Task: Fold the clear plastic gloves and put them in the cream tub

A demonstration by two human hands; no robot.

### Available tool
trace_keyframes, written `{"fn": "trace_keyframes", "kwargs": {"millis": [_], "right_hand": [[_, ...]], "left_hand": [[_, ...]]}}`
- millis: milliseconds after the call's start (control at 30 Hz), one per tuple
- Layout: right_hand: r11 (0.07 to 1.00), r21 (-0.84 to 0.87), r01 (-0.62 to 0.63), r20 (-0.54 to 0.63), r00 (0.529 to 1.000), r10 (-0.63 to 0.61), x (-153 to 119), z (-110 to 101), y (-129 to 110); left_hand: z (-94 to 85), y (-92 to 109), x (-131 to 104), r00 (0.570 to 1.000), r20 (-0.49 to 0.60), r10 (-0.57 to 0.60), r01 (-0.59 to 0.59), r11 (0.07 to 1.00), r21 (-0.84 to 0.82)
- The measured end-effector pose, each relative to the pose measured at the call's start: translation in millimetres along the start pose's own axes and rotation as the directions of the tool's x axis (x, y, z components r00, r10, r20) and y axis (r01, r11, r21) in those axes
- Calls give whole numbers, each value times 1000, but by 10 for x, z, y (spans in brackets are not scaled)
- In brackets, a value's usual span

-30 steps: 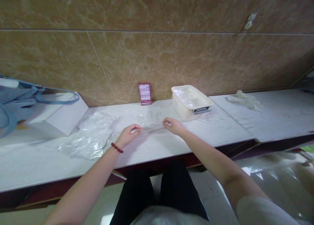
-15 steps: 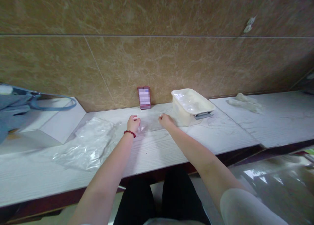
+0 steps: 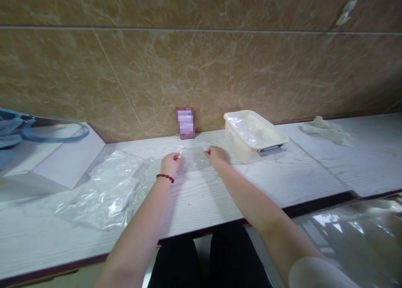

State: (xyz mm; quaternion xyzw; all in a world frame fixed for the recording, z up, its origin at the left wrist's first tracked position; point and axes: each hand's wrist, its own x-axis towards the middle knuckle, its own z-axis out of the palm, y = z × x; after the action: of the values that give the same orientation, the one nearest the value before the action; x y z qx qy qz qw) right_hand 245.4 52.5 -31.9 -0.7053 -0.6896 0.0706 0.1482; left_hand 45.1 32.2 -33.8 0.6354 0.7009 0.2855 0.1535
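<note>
As fingers of left hand and right hand pinch clear plastic, pixelated item behind, text unreadable

Indoors, kind of place unclear, marbled brown tile wall, white wood-grain counter

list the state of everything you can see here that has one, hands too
left hand, pinching clear film's left side
right hand, pinching its right side
clear film, spread between the hands
plastic pile, crumpled, lying flat
cream bin, open-topped
pixelated card, upright near the wall
pale cloth, rumpled
white box, unclear whether open
red bracelet, worn on left wrist
</note>
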Motion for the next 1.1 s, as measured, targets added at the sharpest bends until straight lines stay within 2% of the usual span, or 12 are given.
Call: {"fn": "trace_keyframes", "kwargs": {"millis": [300,467,700,867,933,1000,1100], "right_hand": [[995,45,92,-64,994,-89,36,42,-25],[991,43,124,-72,990,-121,34,55,-26],[991,42,125,-52,991,-123,17,49,-32],[989,36,140,-45,989,-139,-2,32,-16],[988,46,147,-35,989,-145,-11,19,-14],[986,62,156,-46,987,-153,-17,6,-13],[978,85,192,-104,978,-182,-18,-24,7]], "left_hand": [[-88,16,-52,998,-35,-46,48,998,33],[-100,-47,-42,996,-46,-75,77,996,38],[-91,-132,-33,999,-27,-38,43,975,217],[-148,-132,-66,999,-40,-19,30,959,281],[-158,-101,-75,998,-45,35,-19,953,302],[-134,-46,-82,988,-14,156,-144,941,307],[-26,65,-106,929,127,348,-370,887,278]]}}
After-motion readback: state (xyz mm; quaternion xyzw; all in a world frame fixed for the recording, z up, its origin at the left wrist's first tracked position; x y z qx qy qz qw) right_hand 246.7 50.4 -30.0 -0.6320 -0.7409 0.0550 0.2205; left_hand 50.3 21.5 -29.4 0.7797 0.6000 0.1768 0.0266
